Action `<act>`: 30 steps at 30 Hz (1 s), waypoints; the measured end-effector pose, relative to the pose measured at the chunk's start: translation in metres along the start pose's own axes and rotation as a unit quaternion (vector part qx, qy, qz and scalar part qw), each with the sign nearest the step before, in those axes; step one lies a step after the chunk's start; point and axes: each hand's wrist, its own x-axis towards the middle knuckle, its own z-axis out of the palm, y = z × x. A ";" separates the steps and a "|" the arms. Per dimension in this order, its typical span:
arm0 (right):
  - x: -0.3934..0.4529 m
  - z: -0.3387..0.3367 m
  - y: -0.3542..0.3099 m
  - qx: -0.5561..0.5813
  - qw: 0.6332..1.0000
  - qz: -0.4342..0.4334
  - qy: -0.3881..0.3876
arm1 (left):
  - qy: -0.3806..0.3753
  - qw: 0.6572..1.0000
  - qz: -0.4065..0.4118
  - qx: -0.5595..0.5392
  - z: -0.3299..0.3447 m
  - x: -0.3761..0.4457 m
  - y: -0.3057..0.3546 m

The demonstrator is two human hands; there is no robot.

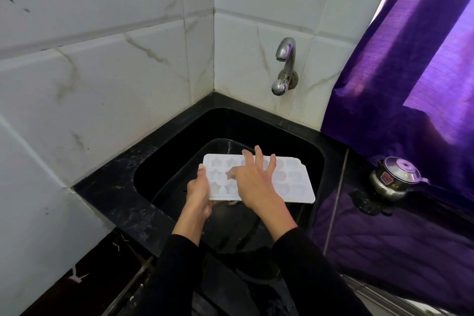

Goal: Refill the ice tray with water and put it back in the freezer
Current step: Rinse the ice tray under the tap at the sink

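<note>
Early stage: white plastic star-mould ice tray [287,182] over black sink [166,161], chrome wall tap [283,64] at 12 o'clock dry. Left hand [198,191] grips tray's edge; right hand [252,182] spread on top. Filling and freezer remain.

I look down on a sink [295,141] set into a corner of the surface [112,187], tiled walls behind and to the left. A tap [283,67] juts from the back wall above the sink. An ice tray [289,179] sits over the sink: my left hand [198,192] at its left end, my right hand [252,179] on top. Right of the sink stands a kettle [395,179], with a curtain [415,72] behind it.
</note>
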 end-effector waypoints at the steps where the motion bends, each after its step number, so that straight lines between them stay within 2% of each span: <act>1: 0.000 0.000 0.000 -0.001 1.000 0.001 0.000 | 0.002 1.000 0.001 0.001 0.000 0.000 0.000; 12: 0.002 -0.004 0.001 0.021 1.000 0.001 0.002 | -0.002 1.000 0.009 0.005 0.001 -0.004 0.000; 16: 0.005 -0.001 -0.006 0.043 0.998 -0.027 0.021 | -0.011 1.000 0.012 0.002 0.000 -0.004 0.001; 23: 0.009 0.008 -0.020 -0.010 0.999 -0.050 -0.013 | -0.009 1.000 0.023 0.005 0.002 -0.009 0.003; 30: 0.010 0.009 -0.019 -0.020 0.998 -0.052 -0.009 | -0.004 1.000 0.024 0.011 0.002 -0.009 0.002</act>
